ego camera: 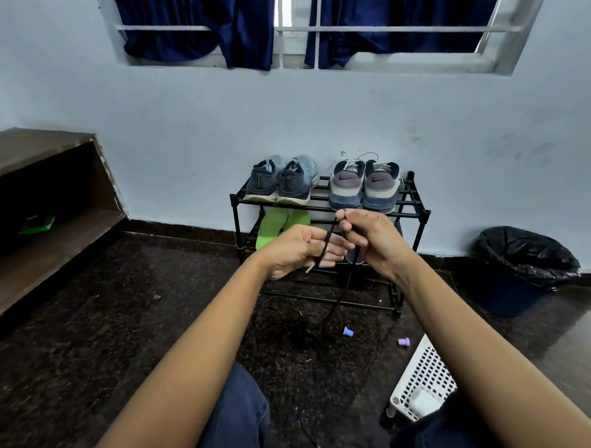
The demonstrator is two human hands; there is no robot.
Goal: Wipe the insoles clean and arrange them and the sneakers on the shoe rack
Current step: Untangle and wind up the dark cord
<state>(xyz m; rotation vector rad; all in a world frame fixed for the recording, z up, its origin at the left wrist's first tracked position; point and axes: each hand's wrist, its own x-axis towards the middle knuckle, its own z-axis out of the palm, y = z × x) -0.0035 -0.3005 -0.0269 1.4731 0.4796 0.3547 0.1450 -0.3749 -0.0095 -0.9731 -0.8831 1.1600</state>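
A black shoe rack [424,213] stands against the wall. On its top tier sit a blue pair of sneakers [281,182] at the left and a grey pair of sneakers [364,184] at the right, heels toward me. Two green insoles [273,227] lie on the lower tier; a pale insole [354,257] shows partly behind my hands. In front of the rack my right hand [372,240] pinches a black shoelace [327,239] near its top. My left hand [299,249] holds the lace's lower end, its pale tip sticking out. The lace hangs down to the floor.
A dark bin with a black liner [521,266] stands at the right. A white perforated basket [419,377] lies by my right knee. Two small plastic caps, blue [347,332] and purple [403,341], lie on the dark floor. A wooden shelf unit [45,210] is at the left.
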